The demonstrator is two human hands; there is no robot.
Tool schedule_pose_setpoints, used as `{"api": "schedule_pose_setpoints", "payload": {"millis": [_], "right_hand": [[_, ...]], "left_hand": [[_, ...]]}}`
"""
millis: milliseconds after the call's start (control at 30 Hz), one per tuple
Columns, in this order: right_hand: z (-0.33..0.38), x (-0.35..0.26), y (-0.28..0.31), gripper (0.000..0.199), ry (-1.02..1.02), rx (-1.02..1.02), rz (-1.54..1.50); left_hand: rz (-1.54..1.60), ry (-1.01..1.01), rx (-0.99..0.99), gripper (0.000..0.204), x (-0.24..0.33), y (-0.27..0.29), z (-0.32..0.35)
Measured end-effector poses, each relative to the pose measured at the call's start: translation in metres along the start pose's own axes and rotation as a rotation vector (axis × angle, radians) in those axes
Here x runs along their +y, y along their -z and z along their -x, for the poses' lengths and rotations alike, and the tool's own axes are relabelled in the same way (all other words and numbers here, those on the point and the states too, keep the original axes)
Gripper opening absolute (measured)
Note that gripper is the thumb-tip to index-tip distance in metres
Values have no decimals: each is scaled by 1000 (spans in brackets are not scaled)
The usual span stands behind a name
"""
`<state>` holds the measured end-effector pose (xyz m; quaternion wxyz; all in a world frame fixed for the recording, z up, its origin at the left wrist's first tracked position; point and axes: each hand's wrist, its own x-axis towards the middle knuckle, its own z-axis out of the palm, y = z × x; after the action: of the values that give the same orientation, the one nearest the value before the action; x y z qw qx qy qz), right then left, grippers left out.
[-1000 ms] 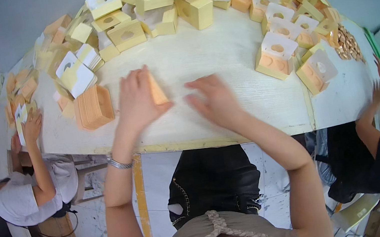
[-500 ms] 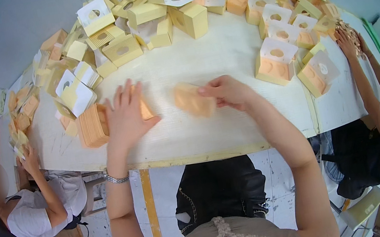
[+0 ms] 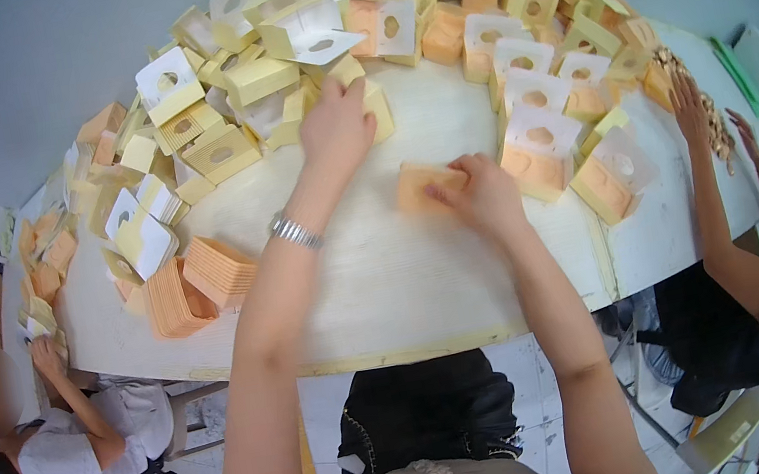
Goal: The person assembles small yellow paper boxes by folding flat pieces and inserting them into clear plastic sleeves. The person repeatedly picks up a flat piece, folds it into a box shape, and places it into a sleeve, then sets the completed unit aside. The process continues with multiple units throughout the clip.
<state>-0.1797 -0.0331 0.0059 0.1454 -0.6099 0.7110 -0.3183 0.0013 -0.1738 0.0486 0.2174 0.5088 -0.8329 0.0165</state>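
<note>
My left hand (image 3: 336,130) reaches forward to the near edge of the box pile, its fingers and thumb closed on a pale yellow folded box (image 3: 379,107). The hand covers part of that box. Over the middle right of the table, my right hand (image 3: 484,196) pinches a peach-coloured ribbed tray insert (image 3: 422,187), slightly blurred by motion. Left of my left forearm stand two stacks of similar inserts, one stack (image 3: 173,302) partly behind the other stack (image 3: 219,268).
Yellow boxes with white lids (image 3: 223,153) heap along the table's far side. At the right, several open boxes (image 3: 542,152) hold peach inserts. One co-worker (image 3: 92,420) sits at the left; another co-worker (image 3: 745,264) at the right handles small tan pieces (image 3: 716,132).
My left hand has left the insert stacks and moved forward and right onto a yellow box. My right hand has shifted slightly right with the insert. The view has shifted a little.
</note>
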Motion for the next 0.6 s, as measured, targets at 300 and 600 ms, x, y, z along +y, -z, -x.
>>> {"api": "schedule_pose_setpoints", "payload": {"millis": [300, 600], "right_hand": [[11, 10, -7, 61, 326, 130, 353], [52, 29, 12, 72, 399, -41, 89]], "left_hand": [[94, 469, -283, 55, 0, 83, 92], [759, 324, -263, 55, -28, 41, 180]]}}
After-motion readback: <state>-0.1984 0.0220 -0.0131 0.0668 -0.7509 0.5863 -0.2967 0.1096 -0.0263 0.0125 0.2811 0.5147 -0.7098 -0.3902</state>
